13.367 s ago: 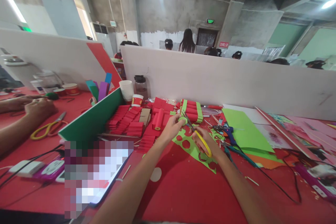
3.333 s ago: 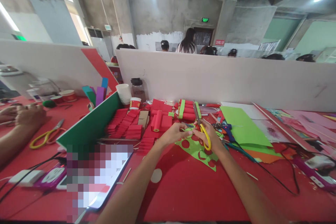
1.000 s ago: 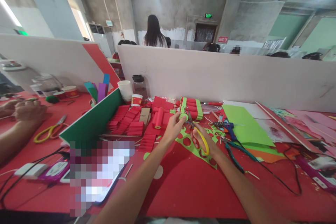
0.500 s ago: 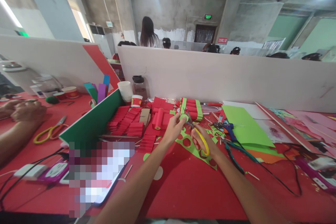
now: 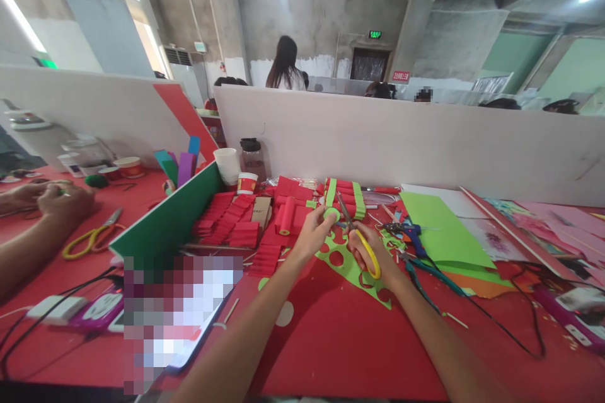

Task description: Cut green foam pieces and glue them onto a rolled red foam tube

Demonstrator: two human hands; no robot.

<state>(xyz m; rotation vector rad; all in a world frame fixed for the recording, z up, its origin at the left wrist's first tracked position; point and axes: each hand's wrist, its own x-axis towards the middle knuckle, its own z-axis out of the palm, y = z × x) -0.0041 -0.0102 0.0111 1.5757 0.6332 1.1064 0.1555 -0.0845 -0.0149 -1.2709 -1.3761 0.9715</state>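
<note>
My left hand (image 5: 312,234) pinches a small green paper disc (image 5: 331,214) above the red table. My right hand (image 5: 373,256) grips yellow-handled scissors (image 5: 360,238), their blades pointing up and left towards the disc. Under both hands lies a green paper sheet with round holes cut out (image 5: 352,266). Just behind stands a bundle of red rolls bound with green bands (image 5: 345,197).
Stacks of folded red paper (image 5: 227,220) and a green board (image 5: 165,220) lie to the left. A blue glue gun (image 5: 409,231), green and orange sheets (image 5: 439,233) and cables sit to the right. A co-worker's hands (image 5: 61,198) work at far left by other scissors (image 5: 92,236). A white partition (image 5: 425,138) closes the back.
The scissors and the green disc stay together in front of me with only small shifts. A person standing beyond the partition has moved to the right.
</note>
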